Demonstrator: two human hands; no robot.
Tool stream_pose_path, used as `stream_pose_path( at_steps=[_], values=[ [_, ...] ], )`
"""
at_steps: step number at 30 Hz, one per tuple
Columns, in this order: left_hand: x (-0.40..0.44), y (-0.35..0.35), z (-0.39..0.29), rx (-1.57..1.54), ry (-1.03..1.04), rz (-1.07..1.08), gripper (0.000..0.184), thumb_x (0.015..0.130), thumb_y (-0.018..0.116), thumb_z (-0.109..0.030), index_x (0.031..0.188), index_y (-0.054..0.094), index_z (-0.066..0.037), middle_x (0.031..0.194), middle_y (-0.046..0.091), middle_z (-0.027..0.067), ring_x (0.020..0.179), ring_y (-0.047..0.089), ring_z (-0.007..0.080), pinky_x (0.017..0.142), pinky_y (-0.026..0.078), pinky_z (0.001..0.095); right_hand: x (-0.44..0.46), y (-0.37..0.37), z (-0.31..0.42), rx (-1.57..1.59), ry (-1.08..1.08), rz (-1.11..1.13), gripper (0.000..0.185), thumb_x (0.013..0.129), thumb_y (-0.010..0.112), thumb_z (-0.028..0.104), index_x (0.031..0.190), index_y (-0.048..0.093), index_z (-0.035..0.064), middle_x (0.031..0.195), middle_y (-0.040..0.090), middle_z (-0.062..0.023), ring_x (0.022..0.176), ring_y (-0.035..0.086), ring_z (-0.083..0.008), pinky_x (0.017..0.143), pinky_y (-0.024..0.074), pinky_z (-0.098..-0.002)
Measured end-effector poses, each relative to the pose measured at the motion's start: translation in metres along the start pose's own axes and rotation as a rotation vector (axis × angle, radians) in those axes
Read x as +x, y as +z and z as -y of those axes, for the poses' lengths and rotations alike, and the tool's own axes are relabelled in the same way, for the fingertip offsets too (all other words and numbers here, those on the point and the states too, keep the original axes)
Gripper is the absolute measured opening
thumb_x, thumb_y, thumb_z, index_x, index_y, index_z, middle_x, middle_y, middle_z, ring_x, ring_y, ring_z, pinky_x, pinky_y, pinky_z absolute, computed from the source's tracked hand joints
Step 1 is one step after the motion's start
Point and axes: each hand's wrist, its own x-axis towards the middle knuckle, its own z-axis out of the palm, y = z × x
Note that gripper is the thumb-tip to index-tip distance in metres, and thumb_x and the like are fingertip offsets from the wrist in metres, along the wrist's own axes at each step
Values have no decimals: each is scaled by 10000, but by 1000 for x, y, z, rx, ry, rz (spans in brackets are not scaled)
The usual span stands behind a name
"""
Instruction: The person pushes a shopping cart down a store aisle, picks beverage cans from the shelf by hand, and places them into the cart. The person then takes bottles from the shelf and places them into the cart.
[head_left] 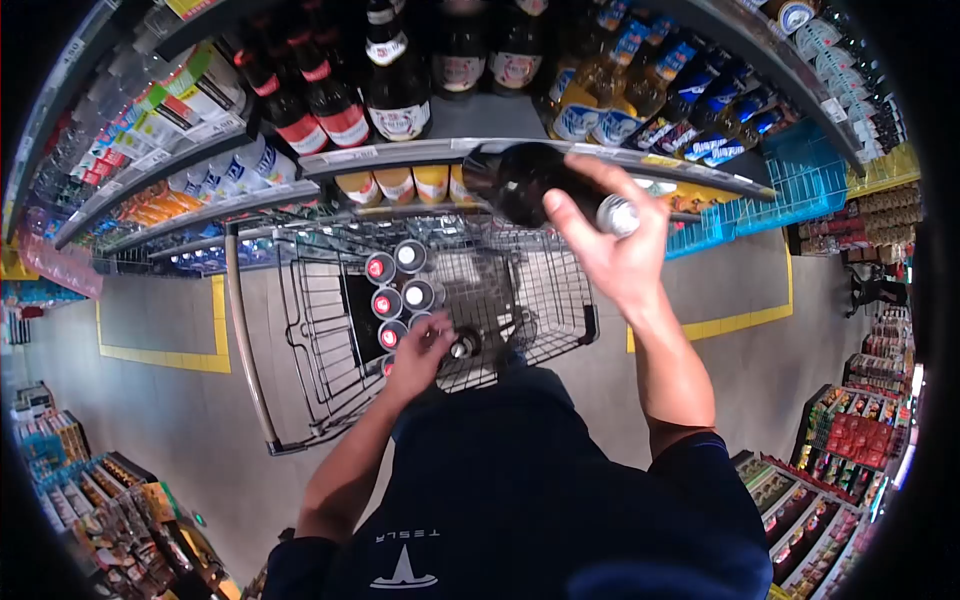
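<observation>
My right hand (630, 255) is wrapped round the neck of a dark glass bottle (525, 185). The bottle is tilted, its silver-capped end by my palm and its body pointing left at the shelf edge. Over the shopping cart (560, 315), my left hand (425, 345) is open, with its fingers apart and slightly blurred. Beside those fingers a second bottle with a silver cap (463, 347) is in the cart. Several cans with red or white tops (382, 302) stand in two rows just beyond my left hand, partly hidden by it.
Shelves ahead hold several dark bottles (397, 95) and clear bottles with blue labels (600, 95). Yellow-topped items (430, 183) line the lower shelf. Blue wire baskets (790, 195) hang at the right. The cart handle (250, 350) is at the left. More stocked shelves (810, 530) stand at lower right.
</observation>
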Motion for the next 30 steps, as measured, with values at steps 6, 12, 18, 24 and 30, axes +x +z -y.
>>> stream_pose_path(
  at_steps=[6, 12, 18, 24, 30],
  values=[
    [48, 40, -62, -864, -430, 215, 554, 976, 493, -529, 1277, 495, -64, 1230, 589, 126, 1099, 629, 286, 949, 523, 435, -110, 63, -61, -219, -175, 320, 427, 780, 765, 358, 1043, 688, 30, 1084, 691, -188, 727, 716, -310, 592, 579, -388],
    [77, 46, -4, -728, -814, 227, 450, 914, 608, -487, 1097, 593, -76, 1035, 651, 114, 942, 643, 271, 832, 546, 439, -186, 90, -99, -308, -120, 512, 447, 853, 672, 425, 1092, 652, 47, 1196, 638, -179, 562, 672, -305, 481, 543, -385],
    [127, 51, 40, -444, -873, 194, 486, 884, 606, -553, 1071, 637, -105, 969, 678, 96, 867, 659, 263, 776, 544, 453, -217, 112, -149, -290, -28, 584, 502, 840, 678, 377, 1219, 602, 57, 1292, 583, -219, 642, 691, -336, 564, 565, -421],
    [189, 37, 109, -392, -846, 210, 743, 739, 740, -616, 1173, 586, -33, 1102, 667, 120, 914, 654, 308, 823, 543, 370, -210, 122, -171, -237, 133, 789, 622, 771, 710, 195, 1338, 498, 50, 1421, 433, -253, 965, 670, -378, 764, 566, -439],
    [216, 38, 63, 1223, -361, 253, 1042, 587, 847, -530, 1353, 390, 9, 1145, 664, 182, 1072, 649, 340, 882, 526, 418, -249, 75, -205, -345, 255, 729, 465, 793, 682, 176, 1213, 552, 25, 1352, 476, -232, 942, 666, -365, 745, 573, -433]
  ],
)
